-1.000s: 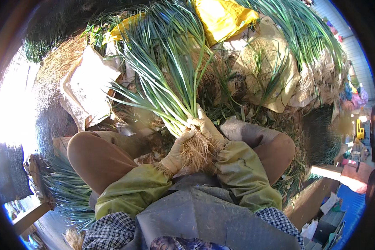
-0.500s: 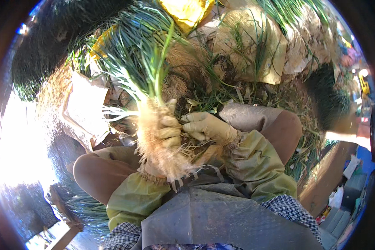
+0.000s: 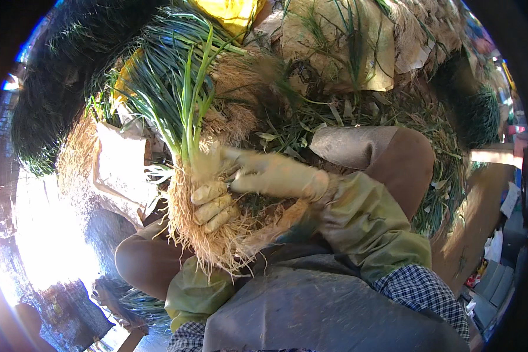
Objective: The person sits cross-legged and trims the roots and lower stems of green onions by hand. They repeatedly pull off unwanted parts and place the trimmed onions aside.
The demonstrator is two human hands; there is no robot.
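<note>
A thick bunch of green onions (image 3: 185,132) stands upright in front of me, green tops pointing away and pale stringy roots (image 3: 185,211) hanging toward my lap. My left hand (image 3: 216,205), in a cream glove, is wrapped around the bunch just above the roots. From the right, my right hand (image 3: 270,174), gloved alike, reaches across to the stem bases. Its fingertips are smeared by motion, so whether they pinch anything is hidden. Green waterproof sleeves (image 3: 372,220) cover both forearms.
More onions with dark green tops (image 3: 58,76) are heaped at the far left. A yellow bag (image 3: 234,14) and a tan sheet (image 3: 340,47) lie ahead. Loose leaf scraps (image 3: 299,123) cover the ground between my bent knees (image 3: 405,170). A grey apron (image 3: 311,311) covers my lap.
The bunch and my left hand have shifted left in view, with the bunch more upright. My right hand has moved left from beside the left hand to the stem bases.
</note>
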